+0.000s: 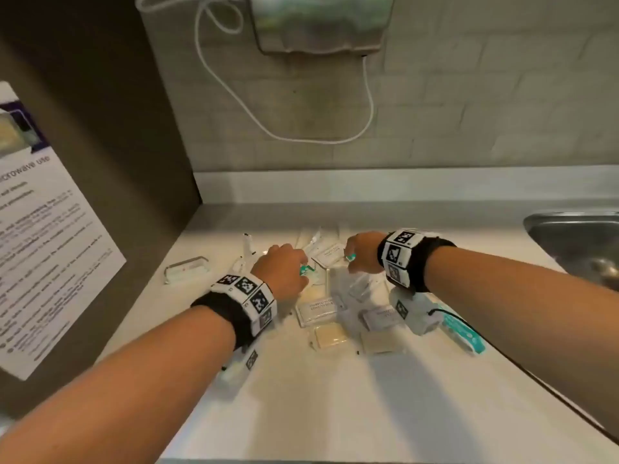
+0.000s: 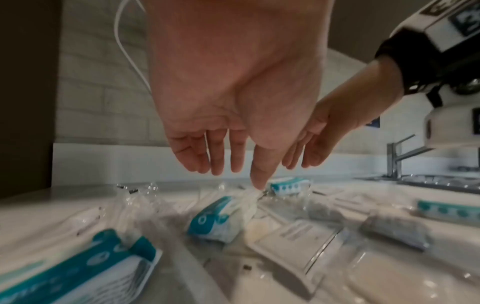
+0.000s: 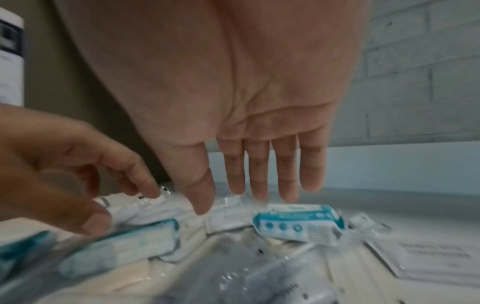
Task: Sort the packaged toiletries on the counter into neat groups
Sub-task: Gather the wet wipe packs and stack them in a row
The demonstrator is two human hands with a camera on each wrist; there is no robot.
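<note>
From the head camera I see my left hand [image 1: 279,271] and right hand [image 1: 363,252] both down over the pile of packets [image 1: 338,296] in the middle of the counter [image 1: 335,413], nearer its back edge than its front; the sink [image 1: 576,236] sits at the right end; nothing looks grouped yet, so I judge the sorting barely begun.

From the left wrist, the fingers hang straight and spread; the thumb tip touches a teal packet [image 2: 218,218]; whether it pinches it, I cannot tell.

From the right wrist, the fingers hang straight, close together, just above another teal packet [image 3: 298,226]; next I'd close on one packet each and carry like to like.
</note>
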